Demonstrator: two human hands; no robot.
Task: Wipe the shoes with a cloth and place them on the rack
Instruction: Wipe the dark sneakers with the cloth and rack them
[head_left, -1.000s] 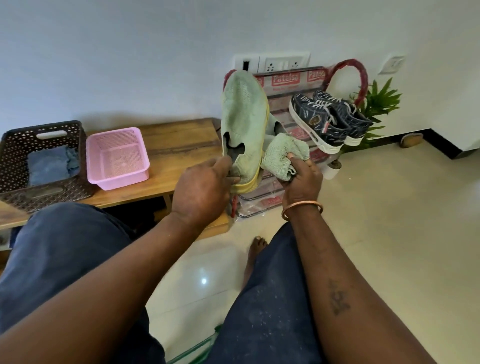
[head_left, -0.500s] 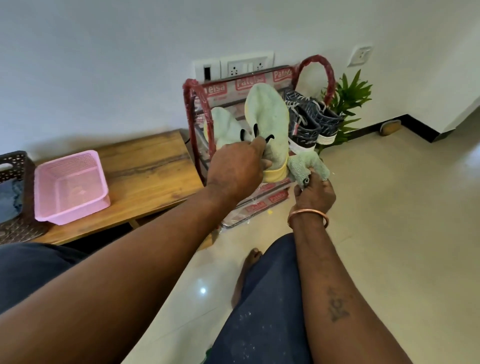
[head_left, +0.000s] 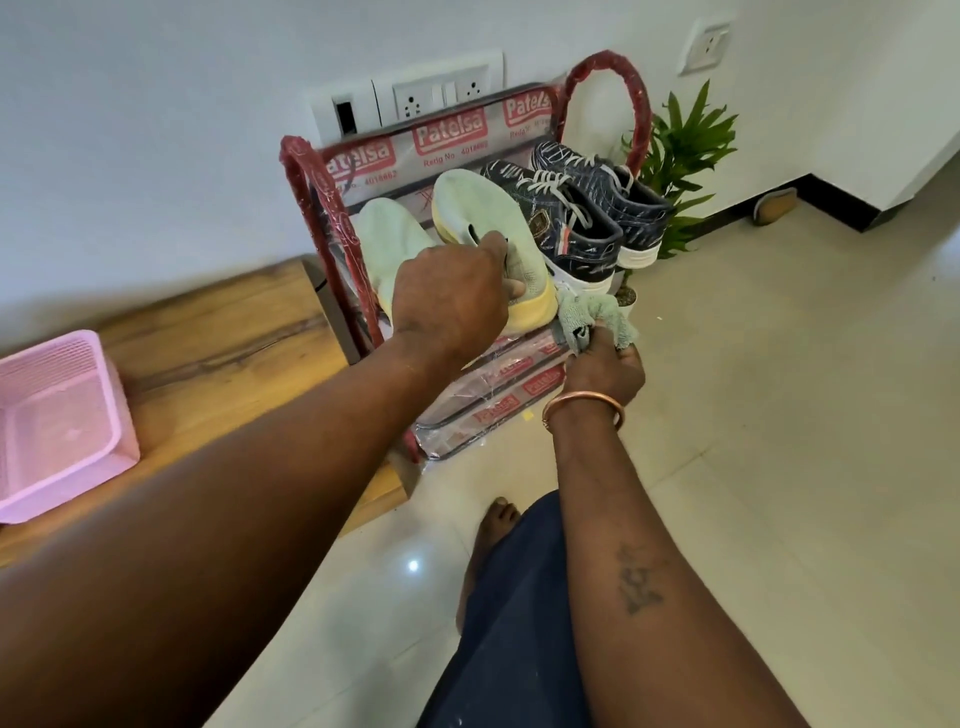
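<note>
A red-framed shoe rack (head_left: 311, 208), still in printed plastic wrap, stands against the wall. On its top shelf lie two pale green slip-on shoes with yellow soles and a pair of dark patterned sneakers (head_left: 582, 218). My left hand (head_left: 452, 296) grips the right green shoe (head_left: 483, 213) at its opening, with the shoe resting on the shelf. The other green shoe (head_left: 389, 234) lies just left of it, partly hidden by my hand. My right hand (head_left: 602, 369) holds a bunched green cloth (head_left: 592, 317) in front of the rack's right end.
A low wooden bench (head_left: 234, 343) left of the rack carries a pink plastic basket (head_left: 57, 415). A small potted plant (head_left: 685, 145) stands right of the rack. My legs and bare foot (head_left: 493, 525) are below, on the tiled floor.
My left hand carried the green shoe from in front of me to the rack's top shelf beside its mate. My right hand with the cloth dropped lower, away from the shoe.
</note>
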